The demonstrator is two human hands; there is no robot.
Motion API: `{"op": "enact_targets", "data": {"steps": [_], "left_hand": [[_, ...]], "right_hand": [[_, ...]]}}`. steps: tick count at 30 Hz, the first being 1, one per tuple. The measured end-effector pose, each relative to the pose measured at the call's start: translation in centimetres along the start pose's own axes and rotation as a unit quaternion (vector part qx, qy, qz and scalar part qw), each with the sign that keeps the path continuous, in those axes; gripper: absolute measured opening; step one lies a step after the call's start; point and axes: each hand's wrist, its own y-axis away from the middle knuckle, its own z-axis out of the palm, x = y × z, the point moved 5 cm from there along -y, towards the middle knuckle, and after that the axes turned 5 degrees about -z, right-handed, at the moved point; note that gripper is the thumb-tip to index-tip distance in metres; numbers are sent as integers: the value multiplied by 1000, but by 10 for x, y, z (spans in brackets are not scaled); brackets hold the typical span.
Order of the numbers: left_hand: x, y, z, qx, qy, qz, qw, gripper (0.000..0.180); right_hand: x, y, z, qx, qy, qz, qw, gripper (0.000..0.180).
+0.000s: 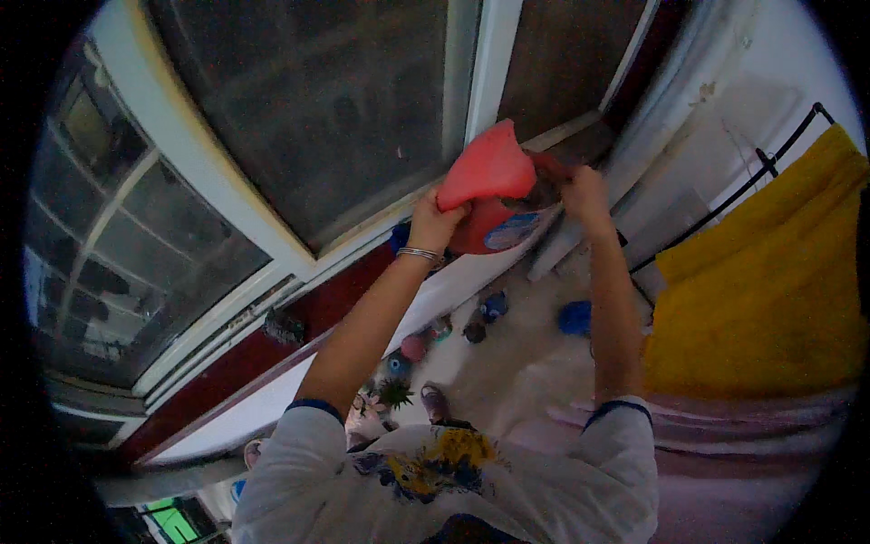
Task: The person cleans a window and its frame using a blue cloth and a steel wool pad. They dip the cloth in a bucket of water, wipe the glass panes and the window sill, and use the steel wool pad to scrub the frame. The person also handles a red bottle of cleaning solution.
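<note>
In the head view a red plastic jug (489, 186) is held up in front of the window frame (485, 63), close to the glass and above the sill. The left hand (437, 220) has its fingers closed on the jug's left underside, and the right hand (583, 192) grips its right rim. Its inside is hidden; small pots (414, 346) stand far below on the pale floor (517, 363), and a yellow cloth (770, 272) hangs to the jug's right.

White navy-cuffed sleeves (625, 453), silver bangle (418, 255)
</note>
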Motion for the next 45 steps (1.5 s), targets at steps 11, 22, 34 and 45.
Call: {"op": "enact_targets", "data": {"steps": [11,22,34,45], "left_hand": [[75,156,-126,42,85,-42,995,33],[120,370,-325,193,20,-51,980,38],[26,589,-475,434,18,-150,888,42],[-243,708,-525,583,-283,-217,730,33]], "right_hand": [[-178,92,-49,-152,-56,-121,979,22],[-427,213,-5,-216,-161,-300,915,14],[-614,386,167,-341,-183,-507,770,19],[-629,538,390,-437,-186,-486,734,19]]}}
